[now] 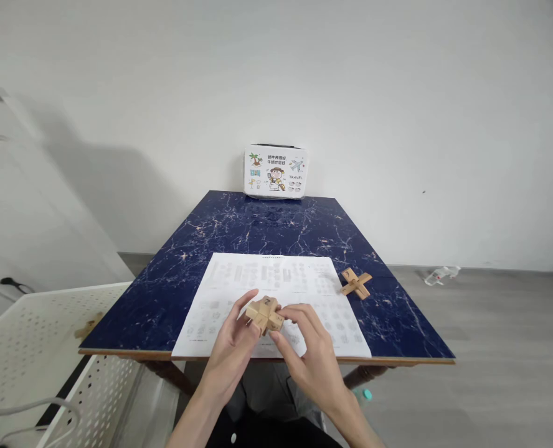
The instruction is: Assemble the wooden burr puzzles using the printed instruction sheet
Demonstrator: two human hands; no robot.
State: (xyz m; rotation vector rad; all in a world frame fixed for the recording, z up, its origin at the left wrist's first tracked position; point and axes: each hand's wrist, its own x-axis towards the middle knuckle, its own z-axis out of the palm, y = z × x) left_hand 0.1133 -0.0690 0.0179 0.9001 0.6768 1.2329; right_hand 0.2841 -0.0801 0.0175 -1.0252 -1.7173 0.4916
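Note:
Between my two hands is a wooden burr puzzle, made of light interlocking blocks with dark marks on some faces. My left hand grips its left side, thumb at the front and fingers behind. On the right side, my right hand pinches the puzzle between thumb and forefinger. Both are above the near part of a white instruction sheet printed with small grey diagrams. Two crossed wooden puzzle pieces lie at the sheet's right edge, apart from my hands.
The blue marble-patterned table bears a white cartoon case against the wall. A white perforated basket stands at the left, with a wooden item in it. A clear plastic bottle lies on the floor at right.

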